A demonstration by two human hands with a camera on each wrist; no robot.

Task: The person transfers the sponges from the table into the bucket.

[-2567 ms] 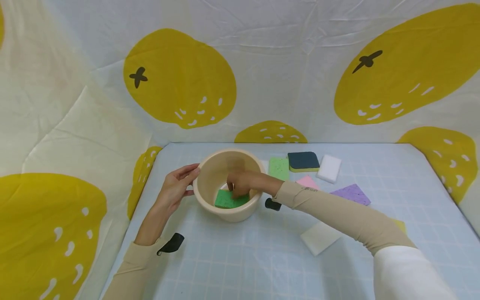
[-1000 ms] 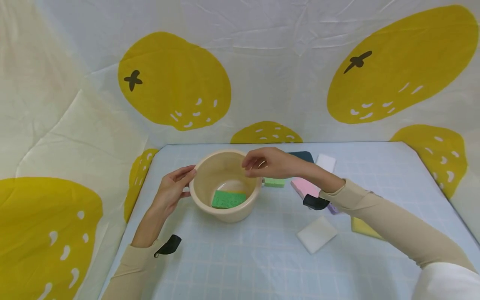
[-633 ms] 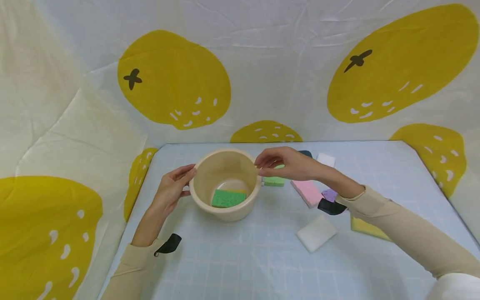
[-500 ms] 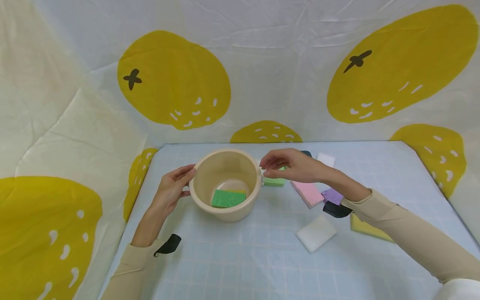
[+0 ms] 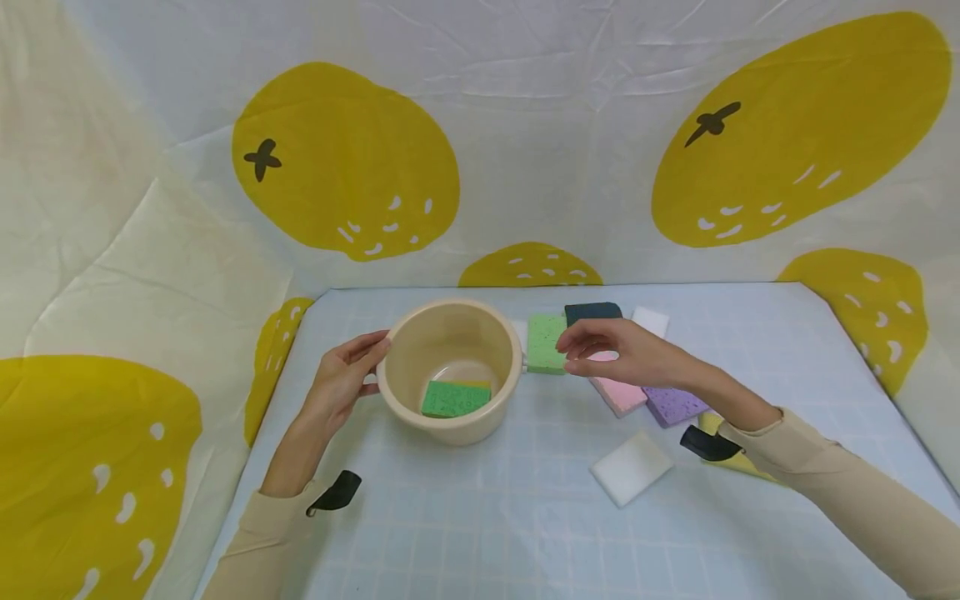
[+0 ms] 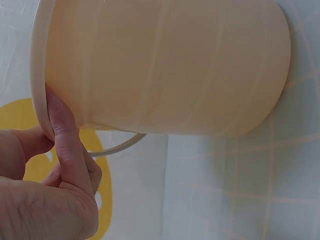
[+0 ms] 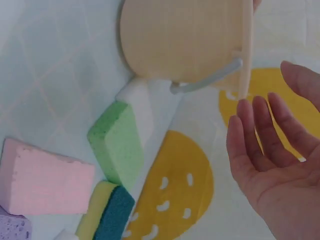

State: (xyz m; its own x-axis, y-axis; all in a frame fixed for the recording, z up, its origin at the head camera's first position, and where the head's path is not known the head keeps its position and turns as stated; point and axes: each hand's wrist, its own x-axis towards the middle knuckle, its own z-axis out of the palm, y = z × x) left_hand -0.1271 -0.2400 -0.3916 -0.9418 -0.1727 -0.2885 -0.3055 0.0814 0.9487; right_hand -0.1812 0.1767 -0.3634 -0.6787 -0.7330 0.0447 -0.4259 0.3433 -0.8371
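Green rectangular sponge (image 5: 455, 399) inside the round beige plastic bowl (image 5: 448, 329), left hand (image 5: 342, 383) at the bowl's left rim, right hand (image 5: 622, 352) right of it, light green sponge (image 5: 544, 342) just right of the bowl, white foam block (image 5: 632, 467) right and in front of it.

I take the purple sponge (image 5: 675, 406) as my marker. Behind it and to the left lies a dark blue sponge (image 5: 592, 313) with a yellow underside. I see 2 white sponges: 1 (image 5: 651, 321) behind the purple sponge, just beside the dark blue one, and 1 (image 5: 632, 467) in front of it, apart. A yellow sponge (image 5: 738, 467) lies to its right, partly hidden. All rest on a pale blue checked cloth (image 5: 487, 517), and a fruit-print backdrop (image 5: 345, 158) rises behind.
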